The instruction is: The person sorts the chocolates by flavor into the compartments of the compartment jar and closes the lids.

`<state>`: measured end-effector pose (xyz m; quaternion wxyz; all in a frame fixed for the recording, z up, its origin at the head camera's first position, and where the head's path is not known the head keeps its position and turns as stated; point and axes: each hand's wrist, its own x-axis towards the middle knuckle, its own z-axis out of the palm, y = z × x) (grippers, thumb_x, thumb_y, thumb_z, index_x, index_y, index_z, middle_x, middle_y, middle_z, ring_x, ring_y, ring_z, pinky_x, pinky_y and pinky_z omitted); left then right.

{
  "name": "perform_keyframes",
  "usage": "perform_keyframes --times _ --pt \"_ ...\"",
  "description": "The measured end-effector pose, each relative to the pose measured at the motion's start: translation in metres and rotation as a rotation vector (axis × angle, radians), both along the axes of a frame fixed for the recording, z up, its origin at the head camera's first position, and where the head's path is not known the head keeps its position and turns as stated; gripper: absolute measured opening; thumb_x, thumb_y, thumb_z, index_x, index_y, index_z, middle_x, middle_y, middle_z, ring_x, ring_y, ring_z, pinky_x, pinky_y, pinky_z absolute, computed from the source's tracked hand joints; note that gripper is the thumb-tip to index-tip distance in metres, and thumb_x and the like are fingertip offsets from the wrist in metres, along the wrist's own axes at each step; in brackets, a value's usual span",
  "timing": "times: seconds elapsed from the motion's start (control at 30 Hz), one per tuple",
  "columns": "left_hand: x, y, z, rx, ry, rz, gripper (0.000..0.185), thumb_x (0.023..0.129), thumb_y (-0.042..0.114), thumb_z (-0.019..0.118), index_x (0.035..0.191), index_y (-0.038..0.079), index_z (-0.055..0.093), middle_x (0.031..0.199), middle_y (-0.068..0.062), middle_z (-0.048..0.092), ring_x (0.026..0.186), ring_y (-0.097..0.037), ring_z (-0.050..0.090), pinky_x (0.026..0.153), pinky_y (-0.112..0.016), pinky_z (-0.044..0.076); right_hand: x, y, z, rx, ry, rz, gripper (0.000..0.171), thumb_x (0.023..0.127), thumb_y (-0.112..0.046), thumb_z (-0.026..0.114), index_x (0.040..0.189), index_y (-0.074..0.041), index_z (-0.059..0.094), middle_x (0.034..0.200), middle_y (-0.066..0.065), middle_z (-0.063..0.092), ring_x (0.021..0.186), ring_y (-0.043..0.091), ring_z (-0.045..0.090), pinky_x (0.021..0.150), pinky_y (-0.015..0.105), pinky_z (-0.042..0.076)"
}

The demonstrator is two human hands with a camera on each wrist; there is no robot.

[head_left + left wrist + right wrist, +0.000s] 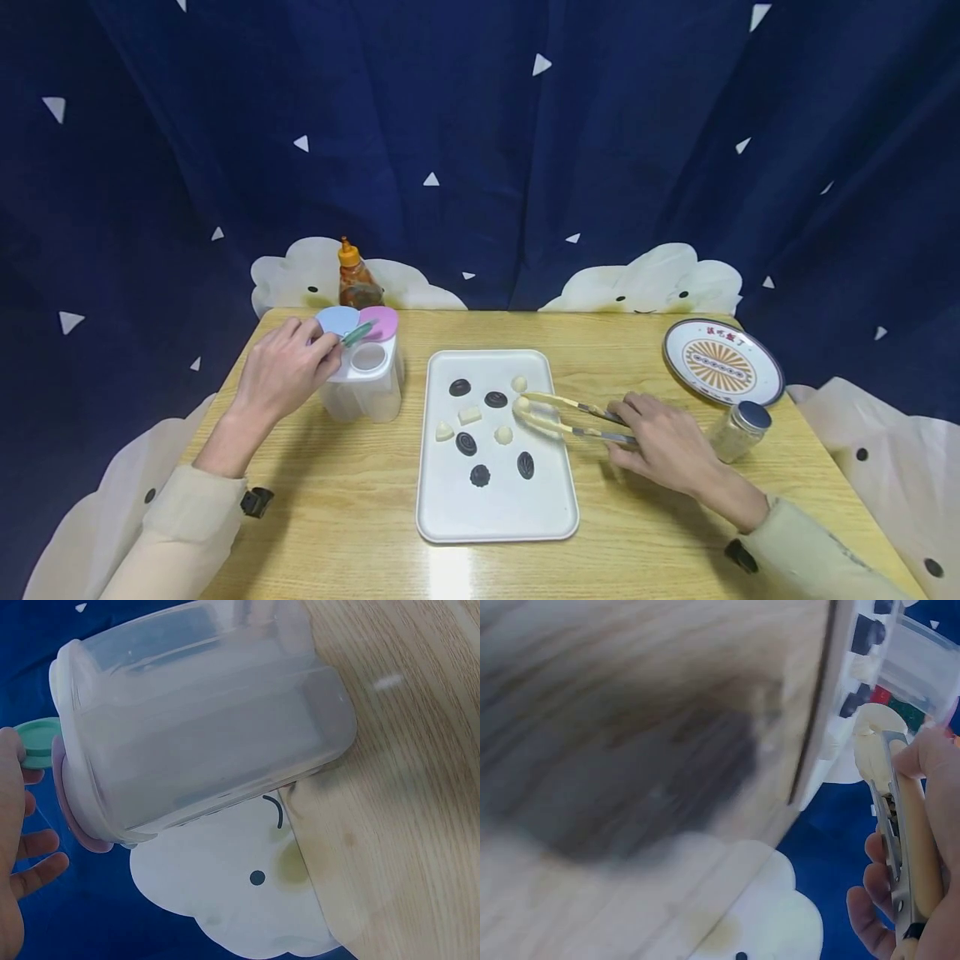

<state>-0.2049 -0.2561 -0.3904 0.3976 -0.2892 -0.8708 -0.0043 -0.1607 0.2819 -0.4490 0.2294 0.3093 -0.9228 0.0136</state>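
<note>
right hand (667,442) grips tongs (570,417) whose tips close around a white chocolate (521,405) on the tray (457,517); squeeze slackens or skews and it may slip back. left hand (288,367) pinches a green lid flap (357,334) on the container (363,383), which could tip on the worktop (360,500).

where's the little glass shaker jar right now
In the head view the shaker jar stands on the table's right side, just below the patterned plate and right beside the right hand, which holds the tongs.
</note>
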Motion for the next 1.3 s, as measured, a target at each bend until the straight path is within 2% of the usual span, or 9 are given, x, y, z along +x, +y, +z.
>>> perform_keyframes --times 0.33,0.6,0.8,1.03,1.3 --pt "0.000 -0.001 0.001 0.003 0.018 -0.010 0.010 0.085 0.012 0.074 0.090 0.004 0.070 0.080 -0.014 0.063 0.068 -0.031 0.056 0.050 -0.035 0.046 -0.011 -0.037 0.023 -0.032 -0.016 0.022 0.048 0.080 -0.047 0.077 0.113 -0.012 0.072 0.091 -0.001 0.065 0.077 0.015 0.059 0.056 0.032 0.049" --pt "-0.001 0.000 0.000 0.006 0.025 -0.018 0.009 0.086 0.013 0.072 0.090 0.004 0.070 0.079 -0.014 0.063 0.068 -0.031 0.055 0.049 -0.036 0.045 -0.022 -0.085 0.045 -0.081 0.009 0.099 0.048 0.082 -0.046 0.073 0.115 -0.011 0.072 0.094 0.000 0.065 0.079 0.015 0.059 0.058 0.032 0.053" --pt "-0.001 -0.001 0.000 -0.002 0.021 -0.010 0.010 0.086 0.013 0.072 0.090 0.005 0.070 0.079 -0.014 0.063 0.067 -0.031 0.055 0.048 -0.035 0.044 -0.033 -0.121 0.059 -0.104 0.016 0.124 0.046 0.084 -0.047 0.072 0.115 -0.013 0.072 0.096 -0.001 0.065 0.081 0.015 0.060 0.058 0.031 0.054" --pt "-0.001 0.000 0.000 -0.005 0.017 -0.003 0.010 0.085 0.013 0.074 0.091 0.005 0.071 0.079 -0.014 0.063 0.068 -0.030 0.055 0.049 -0.035 0.045 -0.047 -0.152 0.067 -0.120 -0.008 0.139 0.045 0.086 -0.050 0.069 0.116 -0.016 0.072 0.100 -0.001 0.066 0.085 0.017 0.064 0.062 0.034 0.057" --pt "-0.001 0.001 -0.001 -0.002 0.031 -0.013 0.013 0.091 0.016 0.063 0.087 0.004 0.068 0.078 -0.014 0.061 0.066 -0.031 0.054 0.047 -0.034 0.042 -0.058 -0.174 0.071 -0.140 0.018 0.190 0.045 0.085 -0.047 0.071 0.116 -0.014 0.073 0.100 0.000 0.068 0.087 0.018 0.066 0.062 0.035 0.058"
